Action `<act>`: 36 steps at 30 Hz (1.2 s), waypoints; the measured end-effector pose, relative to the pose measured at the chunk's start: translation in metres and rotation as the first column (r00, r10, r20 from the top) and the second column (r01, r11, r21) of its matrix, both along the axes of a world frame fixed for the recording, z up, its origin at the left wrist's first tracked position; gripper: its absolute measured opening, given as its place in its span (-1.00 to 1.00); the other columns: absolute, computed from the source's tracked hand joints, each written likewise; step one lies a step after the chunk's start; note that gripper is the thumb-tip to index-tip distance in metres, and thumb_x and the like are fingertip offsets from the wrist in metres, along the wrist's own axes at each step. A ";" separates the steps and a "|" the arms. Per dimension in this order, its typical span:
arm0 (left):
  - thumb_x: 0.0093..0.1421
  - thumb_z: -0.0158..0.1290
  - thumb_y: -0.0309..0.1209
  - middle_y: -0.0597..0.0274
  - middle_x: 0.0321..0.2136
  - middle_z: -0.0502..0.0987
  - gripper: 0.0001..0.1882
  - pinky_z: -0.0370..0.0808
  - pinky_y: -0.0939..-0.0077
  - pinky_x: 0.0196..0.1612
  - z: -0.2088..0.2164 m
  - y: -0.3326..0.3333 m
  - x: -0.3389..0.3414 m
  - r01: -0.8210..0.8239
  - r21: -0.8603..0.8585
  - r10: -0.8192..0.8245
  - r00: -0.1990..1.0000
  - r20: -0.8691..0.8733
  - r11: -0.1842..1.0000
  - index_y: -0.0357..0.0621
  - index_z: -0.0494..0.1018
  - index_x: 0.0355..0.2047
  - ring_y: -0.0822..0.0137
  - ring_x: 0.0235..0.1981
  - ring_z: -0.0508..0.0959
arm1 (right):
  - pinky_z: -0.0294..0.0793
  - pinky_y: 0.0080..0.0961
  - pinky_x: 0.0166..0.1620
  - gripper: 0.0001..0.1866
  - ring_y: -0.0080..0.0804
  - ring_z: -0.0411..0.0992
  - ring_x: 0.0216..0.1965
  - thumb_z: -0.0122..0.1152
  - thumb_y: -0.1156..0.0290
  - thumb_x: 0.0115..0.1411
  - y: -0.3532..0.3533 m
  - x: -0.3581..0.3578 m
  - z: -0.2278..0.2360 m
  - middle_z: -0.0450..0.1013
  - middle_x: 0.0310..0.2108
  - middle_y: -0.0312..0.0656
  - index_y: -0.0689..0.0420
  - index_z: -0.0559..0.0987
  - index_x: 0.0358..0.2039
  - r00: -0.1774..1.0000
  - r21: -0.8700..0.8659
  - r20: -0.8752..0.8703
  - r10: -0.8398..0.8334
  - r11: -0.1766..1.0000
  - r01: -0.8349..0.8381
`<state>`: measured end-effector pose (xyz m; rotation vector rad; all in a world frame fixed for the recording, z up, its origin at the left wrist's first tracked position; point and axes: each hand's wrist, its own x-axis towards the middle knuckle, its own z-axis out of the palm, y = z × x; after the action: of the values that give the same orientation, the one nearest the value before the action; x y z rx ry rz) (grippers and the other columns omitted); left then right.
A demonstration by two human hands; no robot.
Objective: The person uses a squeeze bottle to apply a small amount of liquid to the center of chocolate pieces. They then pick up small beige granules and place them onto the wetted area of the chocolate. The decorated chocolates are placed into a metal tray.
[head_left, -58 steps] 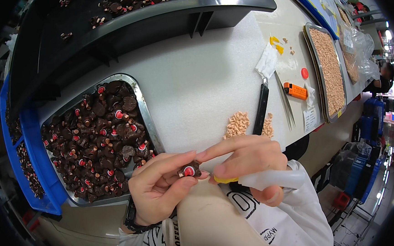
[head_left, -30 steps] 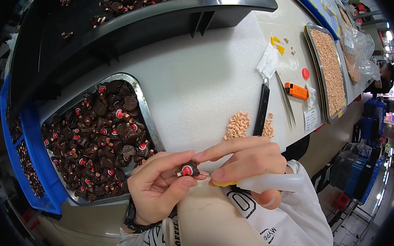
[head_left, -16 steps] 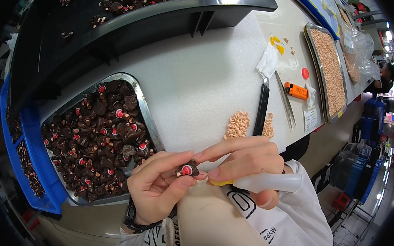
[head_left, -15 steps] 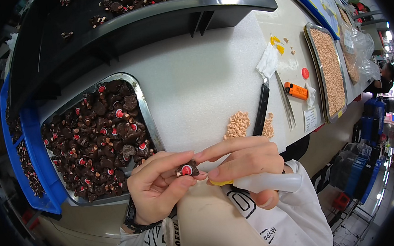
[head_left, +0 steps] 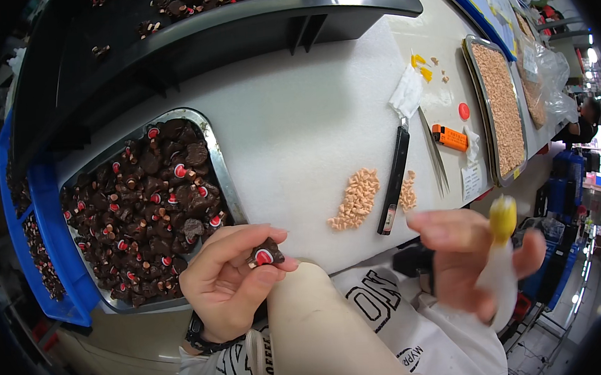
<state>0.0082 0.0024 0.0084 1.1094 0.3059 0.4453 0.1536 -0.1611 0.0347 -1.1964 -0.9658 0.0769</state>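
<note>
My left hand (head_left: 227,280) pinches a small dark brown chocolate-like piece (head_left: 274,249) between thumb and fingers. A red-and-white round bit (head_left: 263,257) and a small tan bit show on the piece. Off to the right, my right hand (head_left: 459,256) is smeared by motion. It grips a whitish squeeze bottle (head_left: 497,285) whose yellow tip (head_left: 503,218) points up. Between the hands, on the white mat, lie a pile of tan bits (head_left: 358,196) and a smaller tan pile (head_left: 408,191). A black-handled tool (head_left: 394,177) separates the piles.
At left, a metal tray (head_left: 215,148) holds many similar dark pieces, beside blue bins (head_left: 61,253). A large black tray (head_left: 234,35) spans the far side. Tweezers (head_left: 434,151), an orange lighter-like object (head_left: 450,137), a red disc (head_left: 464,111) and a tray of tan granules (head_left: 500,104) lie rightward.
My right hand has moved away from the piece to the right, and the bottle has turned from lying sideways to tip up. My left hand has shifted slightly left with the piece.
</note>
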 end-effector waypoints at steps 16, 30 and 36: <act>0.05 -0.02 -0.63 -0.12 -0.20 0.33 -0.65 0.52 0.53 -0.26 -0.006 -0.001 0.001 -0.008 -0.027 0.010 0.995 0.099 1.000 -0.48 0.25 -0.12 0.24 -0.31 0.53 | 0.22 -0.42 -0.27 -0.75 -0.31 0.27 -0.39 0.08 0.55 -0.23 0.006 -0.010 -0.023 0.34 -0.51 -0.30 0.08 0.44 -0.43 0.866 -0.664 0.471 0.170 0.714 0.222; -0.05 0.05 -0.68 -0.13 -0.20 0.33 -0.58 0.52 0.45 -0.20 -0.003 0.000 -0.001 0.013 0.023 -0.015 0.998 0.063 1.000 -0.42 0.26 -0.13 0.25 -0.28 0.50 | 0.24 -0.33 -0.17 -0.66 -0.26 0.26 -0.40 0.03 0.62 -0.28 0.007 -0.012 -0.028 0.36 -0.48 -0.25 0.11 0.44 -0.38 0.883 -0.664 0.451 0.134 0.711 0.231; -0.07 0.08 -0.67 -0.14 -0.20 0.34 -0.57 0.53 0.46 -0.20 -0.004 0.000 -0.001 0.029 0.017 -0.030 0.994 0.107 0.999 -0.42 0.26 -0.15 0.23 -0.21 0.47 | 0.24 -0.31 -0.14 -0.67 -0.25 0.27 -0.38 0.04 0.62 -0.32 0.010 -0.013 -0.030 0.37 -0.48 -0.26 0.11 0.46 -0.42 0.885 -0.656 0.445 0.133 0.722 0.222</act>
<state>0.0076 0.0022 0.0043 1.0992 0.1921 0.4796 0.1404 -0.1513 0.0051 -2.0085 -1.3957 0.1228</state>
